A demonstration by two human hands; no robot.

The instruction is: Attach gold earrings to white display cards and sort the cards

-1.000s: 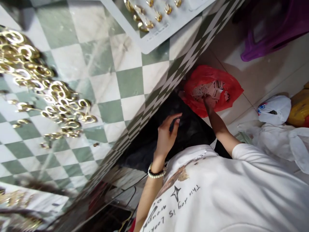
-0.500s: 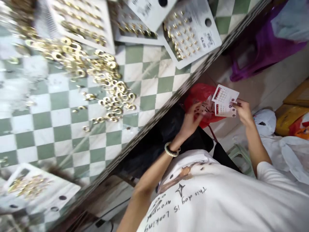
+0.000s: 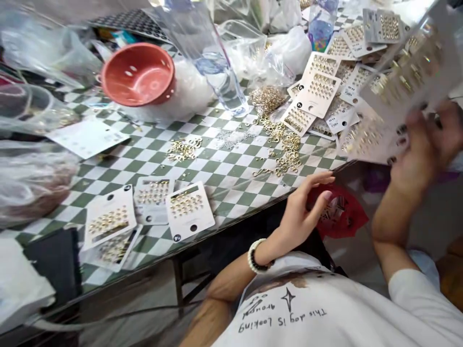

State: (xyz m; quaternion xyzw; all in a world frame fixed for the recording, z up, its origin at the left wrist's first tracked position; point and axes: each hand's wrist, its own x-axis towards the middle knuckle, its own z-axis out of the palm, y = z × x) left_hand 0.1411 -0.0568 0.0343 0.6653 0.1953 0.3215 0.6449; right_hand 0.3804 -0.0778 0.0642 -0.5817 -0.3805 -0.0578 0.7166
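My right hand (image 3: 421, 154) is raised at the right edge, closed round white earring cards (image 3: 369, 135) with gold earrings on them; they are blurred. My left hand (image 3: 298, 212), a beaded bracelet at its wrist, hangs beside the table edge. Its thumb stands apart from the fingers and nothing is in it. Just beyond it is a red plastic bag (image 3: 349, 219) with small pieces inside, below the tabletop. On the table, gold clasp-like rings (image 3: 289, 152) lie in a loose heap. Near the front left are several more earring cards (image 3: 190, 209).
A checkered table (image 3: 224, 178) runs across the view. It bears a red bowl (image 3: 141, 77), a clear bottle (image 3: 220, 72), a pile of cards (image 3: 318, 91), a small gold heap (image 3: 183, 148), a white sheet (image 3: 87, 139) and plastic bags (image 3: 32, 183). A dark box-like thing (image 3: 54, 260) stands front left.
My right hand has risen from beside the red bag to above table height with the cards. My left hand has come out of the bag's mouth. The view has swung left across the table.
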